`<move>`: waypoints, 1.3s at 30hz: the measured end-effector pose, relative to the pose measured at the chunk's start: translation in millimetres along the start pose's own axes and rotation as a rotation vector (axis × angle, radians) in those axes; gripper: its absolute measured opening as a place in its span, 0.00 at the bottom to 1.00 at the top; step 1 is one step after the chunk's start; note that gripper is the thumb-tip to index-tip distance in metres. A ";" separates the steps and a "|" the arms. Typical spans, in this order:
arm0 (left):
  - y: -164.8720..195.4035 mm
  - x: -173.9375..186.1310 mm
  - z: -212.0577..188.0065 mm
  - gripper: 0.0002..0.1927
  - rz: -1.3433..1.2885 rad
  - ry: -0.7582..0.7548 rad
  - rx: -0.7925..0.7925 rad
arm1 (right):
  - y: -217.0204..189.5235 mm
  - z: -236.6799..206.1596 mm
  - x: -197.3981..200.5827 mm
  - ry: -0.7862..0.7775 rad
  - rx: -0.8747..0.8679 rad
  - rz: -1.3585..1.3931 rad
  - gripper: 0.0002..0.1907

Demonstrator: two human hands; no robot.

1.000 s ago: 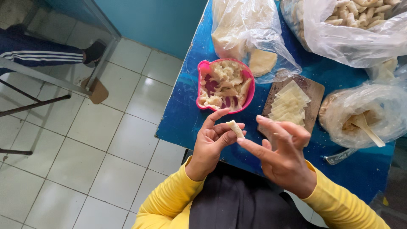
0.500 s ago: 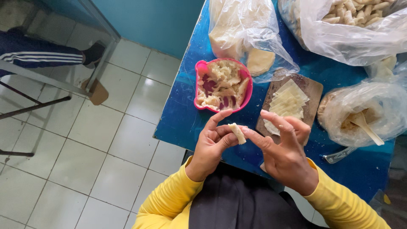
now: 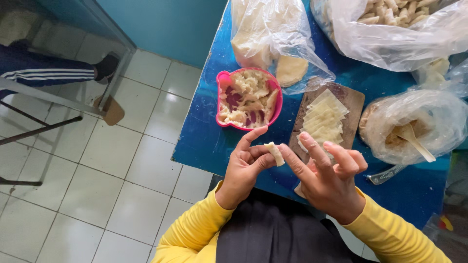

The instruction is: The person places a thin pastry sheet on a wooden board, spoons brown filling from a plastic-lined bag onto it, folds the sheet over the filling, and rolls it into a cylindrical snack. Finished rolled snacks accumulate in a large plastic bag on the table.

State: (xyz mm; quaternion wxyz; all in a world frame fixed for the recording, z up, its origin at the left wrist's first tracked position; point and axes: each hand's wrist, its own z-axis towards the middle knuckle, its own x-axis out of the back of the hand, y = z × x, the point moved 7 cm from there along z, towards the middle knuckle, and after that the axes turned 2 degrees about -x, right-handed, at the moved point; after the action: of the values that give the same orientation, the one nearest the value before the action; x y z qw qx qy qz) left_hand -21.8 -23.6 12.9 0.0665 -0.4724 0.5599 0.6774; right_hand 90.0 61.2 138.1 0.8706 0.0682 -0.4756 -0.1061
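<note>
Since the earlier frame the two hands have drawn slightly closer over the table edge, and the small dough piece [image 3: 274,153] has turned from lying flat on the fingers to standing pinched between them. On the far left, a seated person's dark trouser leg with white stripes [image 3: 46,73] rests by a metal frame above the white floor tiles [image 3: 97,170]. The left hand [image 3: 243,168] closes thumb and forefinger on the near end of the dough piece, the other fingers curled loosely under it. Above it stands a pink bowl [image 3: 222,80] of pale scraps. The right hand [image 3: 329,178] touches the dough's far side with its extended forefinger, while its remaining fingers are spread and hold nothing.

The step in hand appears to be rolling or folding a filled wrapper shut; the next move probably calls for even pressure along the seam so that it seals without tearing.

The dough piece is pale cream, short and roughly cylindrical, held in the air just in front of the blue table [image 3: 209,141].

To the right lie a wooden board [image 3: 353,100] carrying cut dough squares [image 3: 324,119], a bag of filling with a spoon [image 3: 414,139], and clear bags [image 3: 390,34] of finished pieces.
</note>
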 end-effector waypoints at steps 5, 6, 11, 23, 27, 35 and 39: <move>-1.0 -4.7 3.4 0.34 0.020 -0.020 0.012 | 4.8 -3.5 0.0 -0.033 -0.101 0.373 0.35; -2.2 -5.8 4.0 0.35 0.031 -0.024 0.017 | 9.3 -4.5 0.0 -0.038 -0.143 0.405 0.34; -8.2 -12.9 5.6 0.35 0.052 -0.077 0.023 | 19.9 -9.1 -7.1 -0.103 -0.237 0.476 0.32; -25.4 -36.1 14.1 0.33 0.148 -0.112 0.136 | 31.3 -40.0 11.1 0.032 -0.155 0.262 0.34; -31.7 -48.0 20.1 0.32 0.166 -0.106 0.188 | 45.7 -56.1 16.2 0.003 -0.218 0.320 0.36; -30.8 -62.6 33.1 0.29 0.235 -0.114 0.243 | 75.4 -85.2 24.2 0.006 -0.314 0.452 0.27; 23.9 -72.7 63.7 0.23 0.501 -0.208 -0.036 | 90.3 -91.2 21.7 -0.024 -0.384 0.494 0.22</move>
State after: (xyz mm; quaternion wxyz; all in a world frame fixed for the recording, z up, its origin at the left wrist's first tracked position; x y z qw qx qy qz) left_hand -33.1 51.9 76.8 -0.0543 -0.2480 0.6375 0.7274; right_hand 189.1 144.8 126.4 0.8614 -0.2165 -0.4591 0.0201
